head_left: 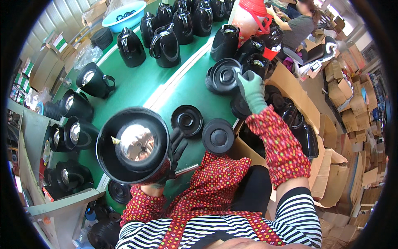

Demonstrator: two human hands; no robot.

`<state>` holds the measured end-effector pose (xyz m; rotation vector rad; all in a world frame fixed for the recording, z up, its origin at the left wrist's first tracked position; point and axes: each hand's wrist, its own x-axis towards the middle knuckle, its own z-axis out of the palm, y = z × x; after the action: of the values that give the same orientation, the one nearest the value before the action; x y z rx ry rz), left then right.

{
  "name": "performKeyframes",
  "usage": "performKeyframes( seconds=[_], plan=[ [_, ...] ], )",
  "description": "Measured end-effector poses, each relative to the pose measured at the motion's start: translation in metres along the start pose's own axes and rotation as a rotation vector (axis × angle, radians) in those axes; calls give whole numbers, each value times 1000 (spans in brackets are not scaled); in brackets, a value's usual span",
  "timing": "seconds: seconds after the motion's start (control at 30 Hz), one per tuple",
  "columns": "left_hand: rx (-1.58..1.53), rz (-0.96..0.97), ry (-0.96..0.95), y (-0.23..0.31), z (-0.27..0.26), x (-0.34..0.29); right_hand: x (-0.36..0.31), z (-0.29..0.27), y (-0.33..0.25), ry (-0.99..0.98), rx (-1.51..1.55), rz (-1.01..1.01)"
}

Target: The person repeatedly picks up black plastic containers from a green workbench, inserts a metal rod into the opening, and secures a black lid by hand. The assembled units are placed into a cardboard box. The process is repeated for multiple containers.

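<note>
My left hand [177, 150], in a dark glove, holds a black jug body [107, 164] from its right side and underneath. The jug's wide mouth faces up, and a shiny silver liner [137, 142] shows inside. My right hand [252, 89], in a pale green glove, grips the right edge of a round black ringed part [227, 74] on a stack of similar ones; its fingertips are partly hidden. Between my hands lie a black ringed disc [187, 120] and a flatter black round piece [218, 136].
Several finished-looking black jugs [168, 47] stand at the back of the green table [128, 85]. Open jug bodies [94, 80] line the left. A blue basin [124, 15] sits at the far left. An open carton [296, 89] with black jugs is at right; a person [300, 27] sits beyond.
</note>
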<state>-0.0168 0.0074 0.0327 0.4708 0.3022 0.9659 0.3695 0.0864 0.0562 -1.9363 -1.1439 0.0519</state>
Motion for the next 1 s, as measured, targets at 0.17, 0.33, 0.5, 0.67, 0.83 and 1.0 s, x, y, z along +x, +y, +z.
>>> performKeyframes(
  seconds=[0.17,0.33,0.5,0.67,0.83,1.0],
  plan=[
    [-67,121,-193,-49,-5,17,-136,-73,-59,-279,726,159],
    [143,-98,-181,-83,28,-26,-255,-127,-82,-269,867,244],
    [-124,-262,-300,-103,30,-69,-318,-132,-74,-220,992,71],
    [-368,-353,-394,-119,30,-81,-361,-130,-50,-263,869,-48],
    [252,-168,-332,-112,-2,-93,-356,-168,-37,-161,580,-87],
    [670,-259,-509,-86,-37,-94,-317,-233,-69,-118,914,-5]
  ],
)
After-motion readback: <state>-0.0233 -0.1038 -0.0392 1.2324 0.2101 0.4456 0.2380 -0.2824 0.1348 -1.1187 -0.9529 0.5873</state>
